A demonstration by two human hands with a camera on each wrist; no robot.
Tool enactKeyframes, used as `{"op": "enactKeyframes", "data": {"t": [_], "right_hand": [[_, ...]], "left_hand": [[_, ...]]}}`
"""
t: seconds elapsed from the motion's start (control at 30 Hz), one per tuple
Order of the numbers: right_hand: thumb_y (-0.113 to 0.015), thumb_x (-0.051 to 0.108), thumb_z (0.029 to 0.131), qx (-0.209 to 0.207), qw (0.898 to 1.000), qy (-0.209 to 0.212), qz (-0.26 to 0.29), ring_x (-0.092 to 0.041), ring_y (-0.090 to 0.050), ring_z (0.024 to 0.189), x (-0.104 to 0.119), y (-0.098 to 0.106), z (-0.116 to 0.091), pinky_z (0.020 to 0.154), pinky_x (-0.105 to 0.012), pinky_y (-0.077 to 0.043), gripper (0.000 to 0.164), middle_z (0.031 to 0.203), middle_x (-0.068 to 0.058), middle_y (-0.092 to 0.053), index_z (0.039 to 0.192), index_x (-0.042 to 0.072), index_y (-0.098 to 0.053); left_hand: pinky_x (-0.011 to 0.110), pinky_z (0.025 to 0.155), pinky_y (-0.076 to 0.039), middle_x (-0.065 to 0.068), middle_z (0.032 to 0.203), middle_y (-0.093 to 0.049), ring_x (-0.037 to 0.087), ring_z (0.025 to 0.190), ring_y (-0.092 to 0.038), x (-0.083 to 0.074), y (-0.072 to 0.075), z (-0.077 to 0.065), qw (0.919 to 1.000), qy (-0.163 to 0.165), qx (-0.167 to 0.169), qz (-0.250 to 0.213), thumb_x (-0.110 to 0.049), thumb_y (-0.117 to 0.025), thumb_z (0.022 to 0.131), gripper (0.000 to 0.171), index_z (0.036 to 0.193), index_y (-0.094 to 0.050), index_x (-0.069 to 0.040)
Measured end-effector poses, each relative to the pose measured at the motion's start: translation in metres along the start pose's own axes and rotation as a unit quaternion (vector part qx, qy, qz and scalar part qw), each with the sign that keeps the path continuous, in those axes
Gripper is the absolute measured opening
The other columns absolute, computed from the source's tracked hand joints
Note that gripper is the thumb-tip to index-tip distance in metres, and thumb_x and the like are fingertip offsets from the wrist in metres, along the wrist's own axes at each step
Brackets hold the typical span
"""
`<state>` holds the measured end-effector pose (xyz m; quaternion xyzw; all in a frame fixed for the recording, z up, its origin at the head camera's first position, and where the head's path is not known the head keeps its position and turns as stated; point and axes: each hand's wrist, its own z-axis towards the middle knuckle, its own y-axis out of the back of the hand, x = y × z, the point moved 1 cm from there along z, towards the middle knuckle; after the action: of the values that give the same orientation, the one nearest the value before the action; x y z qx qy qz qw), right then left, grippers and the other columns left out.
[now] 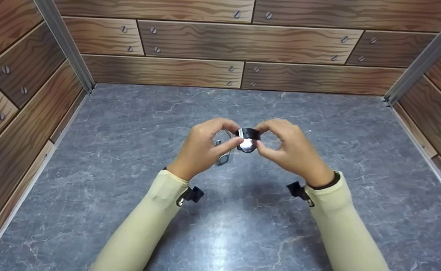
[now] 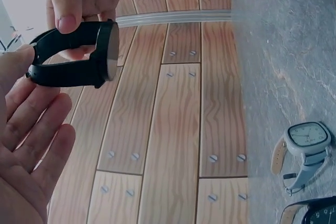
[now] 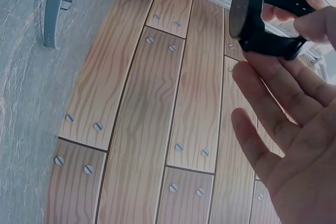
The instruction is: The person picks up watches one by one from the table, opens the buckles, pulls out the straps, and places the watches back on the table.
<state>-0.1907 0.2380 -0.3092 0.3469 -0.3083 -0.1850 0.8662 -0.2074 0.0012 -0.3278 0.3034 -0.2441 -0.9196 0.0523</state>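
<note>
Both hands hold a black wristwatch (image 1: 250, 133) above the table, its strap bent into a loop and its round face catching bright light in the head view. The left hand (image 1: 203, 146) pinches it on one side between thumb and fingers. On the opposite side the right hand (image 1: 290, 148) grips it the same way. In the left wrist view the watch's dark strap (image 2: 68, 78) spans between the two hands. The right wrist view shows the round case (image 3: 247, 11) edge-on, with the right hand's other fingers (image 3: 254, 85) extended below it.
On the marbled grey table (image 1: 130, 150) lies a watch with a squarish face and grey-blue strap (image 2: 308, 135), partly behind the left hand in the head view. Another dark-faced watch (image 2: 323, 214) is cut off beside it. Wood-patterned walls (image 1: 243, 41) enclose the back and sides.
</note>
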Motion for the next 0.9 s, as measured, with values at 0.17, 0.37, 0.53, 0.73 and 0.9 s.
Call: {"op": "enactKeyframes", "data": {"t": [0.17,0.37,0.53,0.73,0.9], "right_hand": [[-0.076,0.005,0.093,0.002,1.000,0.003,-0.007,-0.019,-0.067,0.100,0.0005,0.0007,0.0009,0.092,-0.041,-0.054,0.016,0.102,-0.006,-0.073,0.108,0.004,-0.073],[-0.079,0.009,0.092,0.006,0.998,0.036,-0.041,-0.018,-0.066,0.094,-0.0001,-0.0008,0.0004,0.086,-0.039,-0.055,0.015,0.099,-0.004,-0.072,0.106,0.007,-0.073],[-0.081,0.013,0.091,0.016,0.996,0.065,-0.057,-0.016,-0.064,0.092,-0.0004,-0.0052,0.0005,0.085,-0.036,-0.055,0.017,0.097,-0.002,-0.071,0.105,0.008,-0.073],[-0.080,0.014,0.092,0.028,0.995,0.078,-0.058,-0.017,-0.064,0.092,-0.0016,-0.0075,-0.0005,0.085,-0.037,-0.055,0.018,0.097,-0.001,-0.070,0.107,0.009,-0.074],[-0.079,0.014,0.092,0.025,0.996,0.070,-0.056,-0.017,-0.063,0.092,-0.0017,-0.0075,-0.0007,0.084,-0.037,-0.054,0.017,0.096,-0.001,-0.069,0.108,0.010,-0.073]], "left_hand": [[0.028,0.094,-0.052,-0.002,0.108,-0.073,0.011,0.100,-0.067,0.0015,-0.0003,0.0005,0.9989,0.034,0.023,0.020,-0.026,-0.070,0.100,0.023,0.117,-0.068,-0.010],[0.031,0.110,-0.044,-0.001,0.128,-0.067,0.013,0.128,-0.054,0.0022,-0.0027,0.0004,0.9944,0.030,0.062,0.079,-0.031,-0.070,0.101,0.035,0.130,-0.066,-0.013],[0.030,0.111,-0.043,-0.001,0.127,-0.068,0.016,0.129,-0.053,-0.0019,-0.0035,0.0006,0.9907,-0.001,0.085,0.106,-0.033,-0.069,0.101,0.032,0.127,-0.070,-0.014],[0.028,0.101,-0.049,-0.002,0.116,-0.072,0.014,0.114,-0.060,-0.0039,-0.0042,-0.0001,0.9872,-0.009,0.097,0.126,-0.031,-0.070,0.100,0.028,0.121,-0.073,-0.013],[0.028,0.097,-0.051,-0.002,0.115,-0.073,0.015,0.112,-0.061,-0.0044,-0.0051,-0.0007,0.9851,-0.004,0.095,0.143,-0.032,-0.070,0.100,0.030,0.123,-0.074,-0.012]]}}
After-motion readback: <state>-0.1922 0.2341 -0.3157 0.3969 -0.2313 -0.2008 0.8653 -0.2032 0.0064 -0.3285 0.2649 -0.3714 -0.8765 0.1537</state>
